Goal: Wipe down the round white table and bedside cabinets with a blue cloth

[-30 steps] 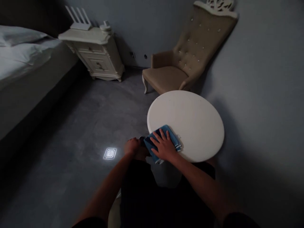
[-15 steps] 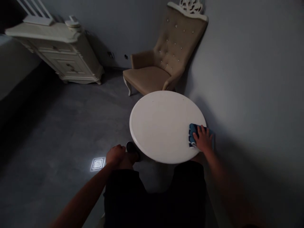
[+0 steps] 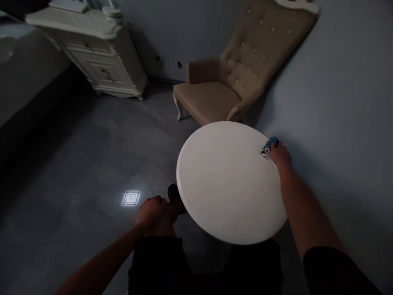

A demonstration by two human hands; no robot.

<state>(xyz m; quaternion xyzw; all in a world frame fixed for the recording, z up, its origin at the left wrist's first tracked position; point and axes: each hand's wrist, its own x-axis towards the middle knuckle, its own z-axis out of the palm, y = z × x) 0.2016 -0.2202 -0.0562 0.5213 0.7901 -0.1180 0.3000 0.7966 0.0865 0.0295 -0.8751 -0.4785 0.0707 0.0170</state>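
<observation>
A folded blue cloth [image 3: 270,146] with white and dark edges lies against the far right rim of a round white table [image 3: 227,184]. My right hand [image 3: 281,155] grips it, fingers bent over the table's edge and partly hidden. Down at the left, my left hand [image 3: 151,209] rests on my bare knee, its fingers curled in and nothing visible in them. A gap separates that hand from the table's left rim.
Behind the table stands a tan tufted armchair [image 3: 211,98]. A grey wall [image 3: 344,102] runs close along the right. At the back left are a white cabinet [image 3: 104,73] and a pale bed [image 3: 30,69]. My shoe [image 3: 173,193] is beside the table.
My right hand has slid the cloth away from me along the table's right rim, and the cloth is now more bunched. My left hand stays on the knee. The view has shifted.
</observation>
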